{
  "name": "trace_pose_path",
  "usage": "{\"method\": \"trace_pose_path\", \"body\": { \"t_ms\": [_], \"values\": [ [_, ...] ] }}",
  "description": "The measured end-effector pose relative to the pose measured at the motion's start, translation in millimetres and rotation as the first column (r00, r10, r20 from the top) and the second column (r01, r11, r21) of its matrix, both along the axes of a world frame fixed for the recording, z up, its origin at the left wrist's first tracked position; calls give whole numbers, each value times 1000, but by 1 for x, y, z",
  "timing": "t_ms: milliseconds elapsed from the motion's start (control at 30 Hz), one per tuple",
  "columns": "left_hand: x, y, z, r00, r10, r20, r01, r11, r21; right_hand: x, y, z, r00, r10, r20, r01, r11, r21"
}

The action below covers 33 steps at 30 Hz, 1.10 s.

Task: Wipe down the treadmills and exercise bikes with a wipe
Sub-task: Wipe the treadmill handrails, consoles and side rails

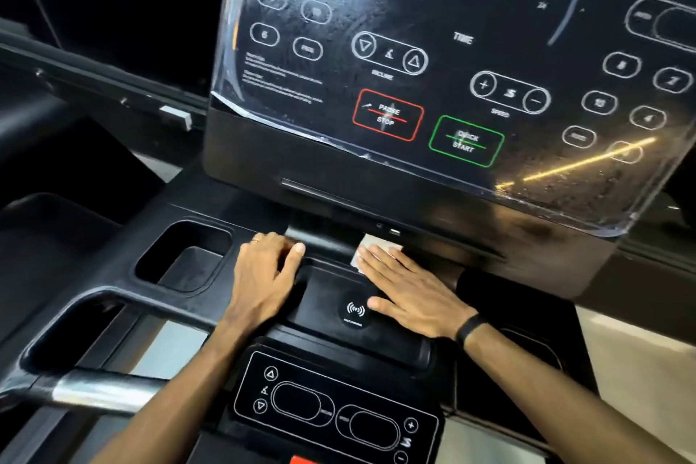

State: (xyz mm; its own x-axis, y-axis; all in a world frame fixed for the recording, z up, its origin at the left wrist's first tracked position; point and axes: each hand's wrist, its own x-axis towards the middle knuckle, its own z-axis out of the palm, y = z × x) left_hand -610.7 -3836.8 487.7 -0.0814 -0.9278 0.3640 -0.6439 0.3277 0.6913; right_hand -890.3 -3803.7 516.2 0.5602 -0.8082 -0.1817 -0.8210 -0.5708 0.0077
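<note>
I stand at a black treadmill console (241,169) with a glossy panel of outlined buttons under a clear film. My right hand (410,294) lies flat, fingers spread, pressing a white wipe (378,243) onto the black tray just below the panel; only the wipe's far edge shows past my fingertips. My left hand (267,267) rests palm down on the tray's left side, fingers curled over a raised ledge, holding nothing. A wireless charging pad mark (354,310) sits between my hands.
A deep cup holder (184,256) is left of my left hand. A handlebar with a metal grip (94,392) runs at the lower left. A second small control panel (335,407) lies below my hands. Pale floor shows at right.
</note>
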Motion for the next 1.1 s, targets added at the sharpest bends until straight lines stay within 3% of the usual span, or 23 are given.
{"method": "trace_pose_path", "body": {
  "t_ms": [267, 467, 567, 667, 767, 867, 1000, 1100],
  "values": [
    [-13, -3, -1, 943, -286, 169, 294, 956, -21, -46, 78, -10, 923, -349, 160, 336, 936, 105],
    [-48, -11, 21, 836, -535, 120, 496, 832, 247, -41, 130, -18, 741, -587, 327, 589, 802, 104],
    [-73, -8, 37, 754, -632, 179, 597, 773, 214, -30, 159, -18, 676, -594, 436, 640, 767, 53],
    [-103, 5, 46, 622, -704, 342, 720, 686, 102, -27, 183, -26, 582, -534, 614, 666, 745, 17],
    [-128, 15, 42, 519, -727, 451, 786, 613, 84, -30, 190, -32, 481, -447, 754, 721, 691, -51],
    [-145, 19, 35, 516, -716, 471, 798, 602, 42, -26, 183, -32, 508, -507, 697, 765, 637, -94],
    [-159, 17, 25, 539, -690, 483, 787, 617, 3, -9, 170, -45, 652, -651, 388, 734, 671, -106],
    [-173, 15, 18, 549, -662, 510, 780, 625, -29, -14, 152, -38, 639, -698, 324, 754, 651, -85]
  ]
}}
